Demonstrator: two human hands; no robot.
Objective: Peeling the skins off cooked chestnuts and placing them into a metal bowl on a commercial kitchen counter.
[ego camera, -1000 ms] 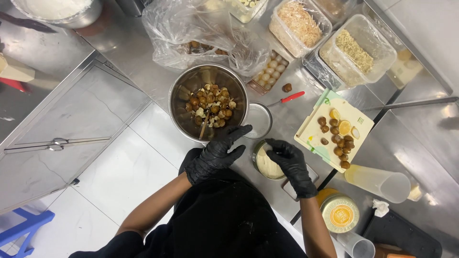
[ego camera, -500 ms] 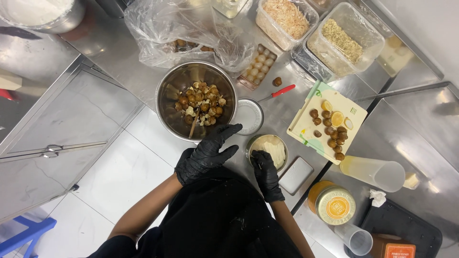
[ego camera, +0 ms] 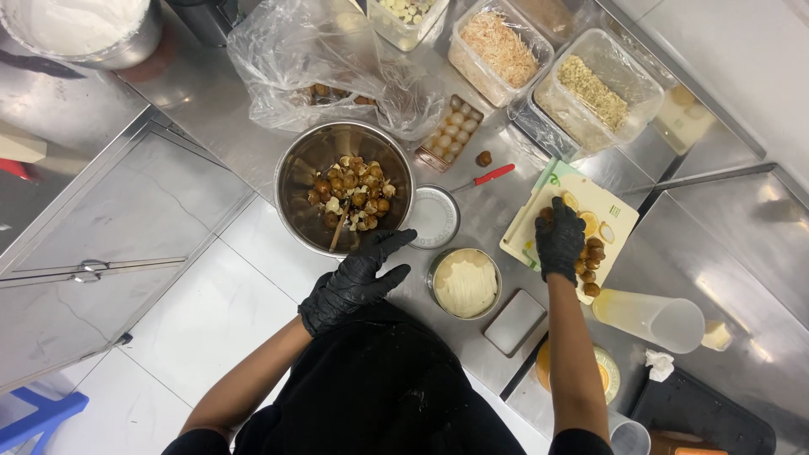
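My left hand (ego camera: 354,278), in a black glove, rests with fingers spread at the near rim of a steel bowl (ego camera: 301,173) full of small brown balls, with a utensil standing in them. My right hand (ego camera: 559,238), also gloved, lies over the pale cutting board (ego camera: 615,211), fingers curled down on the brown balls (ego camera: 587,263) lying there. Whether it grips one is hidden. Between my hands stands a round tin of pale cream (ego camera: 465,282).
A round lid (ego camera: 434,217), a red-handled knife (ego camera: 484,178), a tray of small pale eggs (ego camera: 452,132), a crumpled plastic bag (ego camera: 320,59) and several clear tubs (ego camera: 590,88) lie on the steel counter. A plastic jug (ego camera: 653,316) sits at right.
My right hand has left the cream tin and moved right onto the cutting board. My left hand has stayed by the bowl's rim.
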